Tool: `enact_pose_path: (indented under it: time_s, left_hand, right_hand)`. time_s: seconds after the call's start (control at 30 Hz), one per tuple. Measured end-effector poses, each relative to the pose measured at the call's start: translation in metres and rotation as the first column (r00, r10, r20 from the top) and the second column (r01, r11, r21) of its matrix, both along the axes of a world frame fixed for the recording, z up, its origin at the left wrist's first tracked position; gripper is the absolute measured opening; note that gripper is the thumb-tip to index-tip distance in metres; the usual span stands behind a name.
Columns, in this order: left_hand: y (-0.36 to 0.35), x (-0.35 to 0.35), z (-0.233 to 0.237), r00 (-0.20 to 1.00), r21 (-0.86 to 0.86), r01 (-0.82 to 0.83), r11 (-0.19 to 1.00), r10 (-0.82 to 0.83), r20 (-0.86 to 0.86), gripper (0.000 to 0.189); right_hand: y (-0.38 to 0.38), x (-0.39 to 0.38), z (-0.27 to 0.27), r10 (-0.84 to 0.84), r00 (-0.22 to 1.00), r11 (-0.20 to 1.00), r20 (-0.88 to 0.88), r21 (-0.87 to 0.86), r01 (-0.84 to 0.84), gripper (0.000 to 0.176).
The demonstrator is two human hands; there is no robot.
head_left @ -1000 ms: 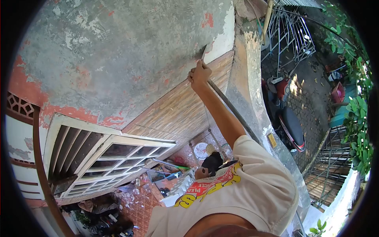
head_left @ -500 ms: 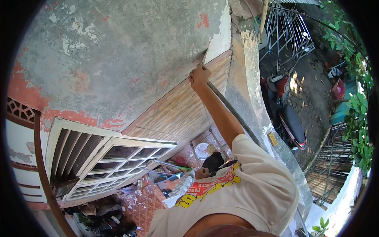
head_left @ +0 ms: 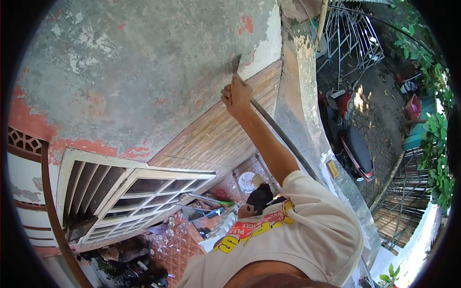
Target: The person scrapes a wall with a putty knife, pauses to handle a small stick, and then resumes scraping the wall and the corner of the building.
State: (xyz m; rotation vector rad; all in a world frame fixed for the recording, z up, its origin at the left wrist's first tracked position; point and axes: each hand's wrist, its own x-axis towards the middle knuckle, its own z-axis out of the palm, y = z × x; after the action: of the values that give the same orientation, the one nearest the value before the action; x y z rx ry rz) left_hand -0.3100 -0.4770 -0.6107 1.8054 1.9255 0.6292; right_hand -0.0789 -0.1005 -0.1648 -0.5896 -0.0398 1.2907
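Observation:
My right hand (head_left: 236, 95) is raised against the wall, its fingers wrapped round the grip of a scraper. The scraper's dark flat blade (head_left: 236, 65) lies near the wall (head_left: 144, 62), beside a patch of white paint (head_left: 265, 56) with a ragged edge. The grip is mostly hidden in my fist. Grey plaster with red and white flecks covers the wall to the left of the blade. Just below the hand runs a band of tan stone-like tiles (head_left: 211, 125). My left hand does not show.
A grey pipe (head_left: 283, 137) slants behind my forearm. White-framed windows (head_left: 144, 194) stand at lower left. Far below are a red tiled floor (head_left: 175, 249) strewn with pale flakes and, to the right, a parked motorbike (head_left: 355, 149). A folded metal rack (head_left: 350, 41) is at upper right.
My right hand has moved slightly left and down along the wall with the scraper. The blade has turned from nearly edge-on to showing more of its flat face.

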Motion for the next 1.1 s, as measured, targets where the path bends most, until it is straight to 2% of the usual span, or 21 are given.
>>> enact_pose_path:
  time_s: [0.13, 0.23, 0.3, 0.33, 0.37, 0.4, 0.47, 0.57, 0.6, 0.7, 0.77, 0.8, 0.83, 0.87, 0.93, 0.97, 1.03, 1.07, 1.1]
  left_hand:
    - [-0.016, 0.002, -0.026, 0.998, 0.057, 0.060, 0.997, -0.060, 0.002, 0.038]
    - [0.015, 0.000, -0.039, 0.987, 0.179, 0.160, 0.971, -0.161, -0.005, 0.040]
    - [0.010, -0.005, -0.039, 0.973, 0.229, 0.230, 0.946, -0.230, -0.025, 0.042]
    - [0.008, -0.003, -0.038, 0.981, 0.246, 0.125, 0.961, -0.157, 0.115, 0.045]
    - [0.004, -0.006, -0.034, 0.966, 0.239, 0.229, 0.944, -0.251, 0.066, 0.043]
    - [0.002, -0.006, -0.026, 0.962, 0.210, 0.248, 0.946, -0.265, 0.057, 0.042]
    - [0.002, -0.004, -0.010, 0.971, 0.099, 0.221, 0.970, -0.228, 0.070, 0.039]
    - [0.001, 0.000, 0.017, 0.981, -0.037, 0.182, 0.983, -0.179, 0.076, 0.035]
    - [0.009, 0.002, 0.026, 0.981, -0.054, 0.180, 0.982, -0.175, 0.085, 0.034]
    - [0.031, 0.008, 0.055, 0.984, -0.064, 0.164, 0.984, -0.158, 0.081, 0.031]
    - [0.058, 0.007, 0.072, 0.984, -0.077, 0.165, 0.983, -0.159, 0.076, 0.029]
    - [0.076, 0.001, 0.054, 0.940, 0.012, 0.115, 0.993, -0.113, 0.321, 0.045]
    - [0.104, 0.003, 0.071, 0.966, 0.130, 0.142, 0.981, -0.166, 0.197, 0.031]
    - [0.139, 0.013, 0.113, 0.977, 0.250, 0.183, 0.951, -0.205, 0.064, 0.023]
    - [0.189, 0.034, 0.194, 0.951, 0.170, 0.045, 0.984, -0.094, 0.295, 0.021]
    - [0.213, 0.041, 0.219, 0.966, 0.279, 0.015, 0.960, -0.087, 0.245, 0.020]
    - [0.254, 0.063, 0.320, 0.947, 0.442, 0.107, 0.890, -0.227, 0.228, 0.019]
    - [0.271, 0.075, 0.363, 0.903, 0.462, 0.083, 0.883, -0.263, 0.340, 0.022]
    - [0.290, 0.083, 0.396, 0.869, 0.551, 0.115, 0.827, -0.352, 0.347, 0.022]
  right_hand:
    - [0.012, -0.007, 0.015, -0.138, 0.980, 0.985, -0.145, -0.124, 0.120, 0.028]
    - [-0.003, -0.002, 0.006, -0.069, 0.988, 0.996, -0.136, -0.064, 0.061, 0.025]
    - [0.002, -0.005, 0.001, -0.109, 0.988, 0.989, -0.110, -0.114, 0.097, 0.027]
    - [0.007, -0.006, 0.003, -0.130, 0.984, 0.983, -0.121, -0.148, 0.111, 0.027]
    - [0.010, -0.005, 0.005, -0.151, 0.980, 0.977, -0.132, -0.173, 0.127, 0.026]
    - [0.008, -0.003, 0.003, -0.128, 0.984, 0.985, -0.126, -0.131, 0.112, 0.025]
    - [0.004, 0.000, -0.007, -0.081, 0.991, 0.996, -0.109, -0.040, 0.077, 0.024]
    - [0.013, -0.008, -0.014, -0.142, 0.988, 0.985, -0.064, -0.106, 0.135, 0.022]
    - [0.013, -0.006, -0.009, -0.156, 0.981, 0.979, -0.116, -0.150, 0.138, 0.018]
    - [-0.001, -0.004, 0.000, -0.105, 0.989, 0.992, -0.103, -0.083, 0.097, 0.016]
    - [0.008, -0.007, -0.013, -0.140, 0.984, 0.982, -0.109, -0.145, 0.124, 0.015]
    - [0.014, -0.005, -0.020, -0.159, 0.978, 0.977, -0.132, -0.161, 0.137, 0.017]
    - [0.019, -0.002, -0.021, -0.179, 0.972, 0.975, -0.155, -0.163, 0.154, 0.018]
    - [0.017, -0.003, -0.017, -0.151, 0.977, 0.980, -0.148, -0.152, 0.129, 0.019]
    - [0.003, -0.005, -0.006, -0.091, 0.988, 0.988, -0.127, -0.135, 0.074, 0.022]
    - [0.004, -0.006, -0.006, -0.109, 0.987, 0.986, -0.114, -0.137, 0.093, 0.016]
    - [0.008, -0.013, -0.005, -0.145, 0.985, 0.981, -0.095, -0.146, 0.131, 0.021]
    - [0.010, -0.014, -0.007, -0.154, 0.982, 0.976, -0.107, -0.168, 0.135, 0.021]
    - [0.013, -0.015, -0.009, -0.165, 0.979, 0.972, -0.120, -0.185, 0.141, 0.022]
